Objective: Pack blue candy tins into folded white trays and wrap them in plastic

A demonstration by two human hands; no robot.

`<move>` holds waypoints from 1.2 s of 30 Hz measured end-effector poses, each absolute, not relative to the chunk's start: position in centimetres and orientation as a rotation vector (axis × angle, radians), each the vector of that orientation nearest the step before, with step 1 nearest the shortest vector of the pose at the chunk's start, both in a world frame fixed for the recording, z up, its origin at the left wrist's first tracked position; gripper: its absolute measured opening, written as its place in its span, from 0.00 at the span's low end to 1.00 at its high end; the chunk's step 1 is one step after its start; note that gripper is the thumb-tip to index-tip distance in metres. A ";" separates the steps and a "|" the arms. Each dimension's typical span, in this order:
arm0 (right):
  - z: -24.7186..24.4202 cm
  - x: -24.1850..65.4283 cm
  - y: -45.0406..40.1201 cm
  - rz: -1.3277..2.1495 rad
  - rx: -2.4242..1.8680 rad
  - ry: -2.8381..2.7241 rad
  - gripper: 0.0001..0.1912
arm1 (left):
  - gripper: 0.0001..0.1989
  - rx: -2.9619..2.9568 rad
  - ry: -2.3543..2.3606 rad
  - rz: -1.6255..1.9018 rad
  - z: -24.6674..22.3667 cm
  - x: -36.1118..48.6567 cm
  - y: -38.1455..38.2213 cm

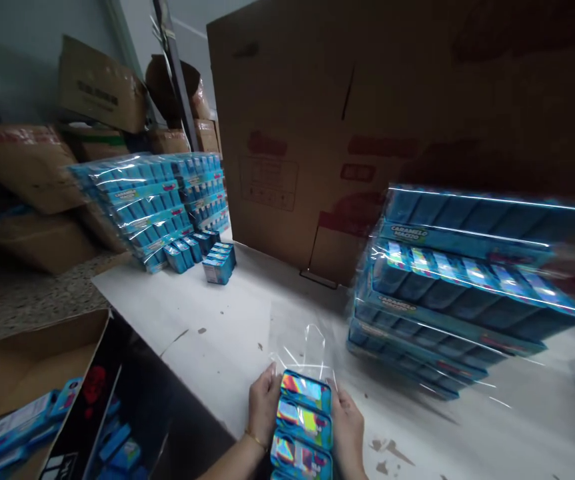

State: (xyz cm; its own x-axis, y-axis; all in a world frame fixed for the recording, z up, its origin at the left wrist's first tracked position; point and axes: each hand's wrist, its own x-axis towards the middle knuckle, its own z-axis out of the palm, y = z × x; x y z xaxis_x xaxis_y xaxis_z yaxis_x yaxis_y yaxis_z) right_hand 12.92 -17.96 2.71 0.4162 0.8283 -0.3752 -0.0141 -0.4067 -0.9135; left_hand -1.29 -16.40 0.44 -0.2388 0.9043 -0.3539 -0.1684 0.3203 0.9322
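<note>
At the bottom centre, a row of blue packs (pixel 303 427) with shiny tops lies between my hands. My left hand (pixel 263 408) is closed at its left side, thumb and fingers at the mouth of a clear plastic bag (pixel 297 333). My right hand (pixel 346 423) is closed at the right side, also at the bag's edge. The bag spreads forward over the white table (pixel 237 320), beyond the packs. The lower end of the row runs out of view.
Wrapped blue display boxes (pixel 442 293) are stacked on the right. More wrapped boxes (pixel 152 200) and loose packs (pixel 220 262) stand back left. A large cardboard box (pixel 292 120) rises behind the table. An open carton (pixel 77 340) with blue packs is at lower left.
</note>
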 end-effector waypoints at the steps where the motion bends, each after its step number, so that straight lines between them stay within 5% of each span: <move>1: 2.7 13.1 -18.7 1.125 -1.739 -0.719 0.27 | 0.27 0.809 1.493 1.151 0.4 -1.8 -16.9; 4: 2.5 14.0 -20.7 0.993 -1.859 -0.999 0.29 | 0.31 1.193 1.627 1.014 1.1 -3.3 -18.3; 9: 3.2 15.8 -21.2 0.282 -1.974 -1.926 0.19 | 0.16 1.866 1.713 0.688 3.2 -4.4 -18.3; 14: 5.5 15.9 -19.0 -0.210 -1.796 -2.297 0.16 | 0.15 2.302 1.768 0.686 4.4 -3.8 -17.1; 24: 6.5 15.5 -16.5 0.410 -2.052 -1.822 0.12 | 0.12 2.066 1.810 0.465 5.7 -4.0 -15.5; 36: 9.9 15.0 -16.8 0.371 -1.974 -2.021 0.10 | 0.09 1.956 1.675 0.646 7.0 -4.3 -15.0</move>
State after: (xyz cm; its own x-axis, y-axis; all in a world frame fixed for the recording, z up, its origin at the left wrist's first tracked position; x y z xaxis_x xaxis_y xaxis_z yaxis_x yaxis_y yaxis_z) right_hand 15.00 -16.84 9.87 -0.0180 0.9994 0.0280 0.9245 0.0273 -0.3803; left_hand -4.27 -15.02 7.00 0.1385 0.9894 0.0427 0.7622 -0.1341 0.6333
